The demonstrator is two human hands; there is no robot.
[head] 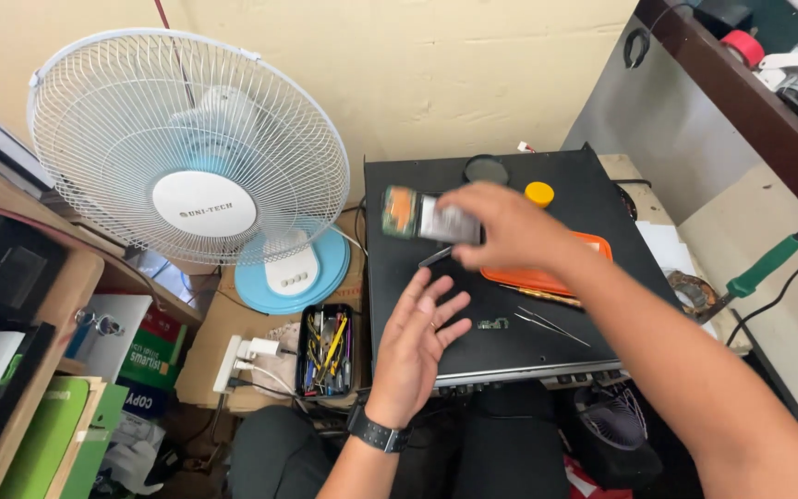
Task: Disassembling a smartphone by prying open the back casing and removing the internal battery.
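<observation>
A: Circuit board [417, 214], small, blurred w/ motion. Orange patch at its left end, grey-silver toward the right. Held up over the black case top [501, 277], upper left part.

B: Which hand has it?

A: Right hand [508, 226]. Arm comes in from lower right, forearm stretched diag. across the case, palm down. Fingers pinched together on the board's right end; board sticks out leftward from the fingertips, roughly level.

B: Left hand?

A: Left hand [417, 337] sits below the board, apart from it. Palm turned up and toward the wearer, fingers loosely spread, nothing in it. Black watch [378, 432] on the wrist. Hand hovers over the case's left front area; contact w/ surface can't tell.

B: What's round the hands?

A: On the case: orange tray [547, 277] partly under the right wrist, yellow cap [538, 193] and a dark round lid [486, 169] near the back edge, tweezers [551, 325] to the right of the left hand. Thin dark tool [436, 256] just under the board, btwn the two hands.

B: Off the case?

A: Black tool tray [327, 351] w/ screwdrivers just left of the case. White desk fan [191, 148] further left. Green-handled soldering iron [768, 263] far right.
</observation>
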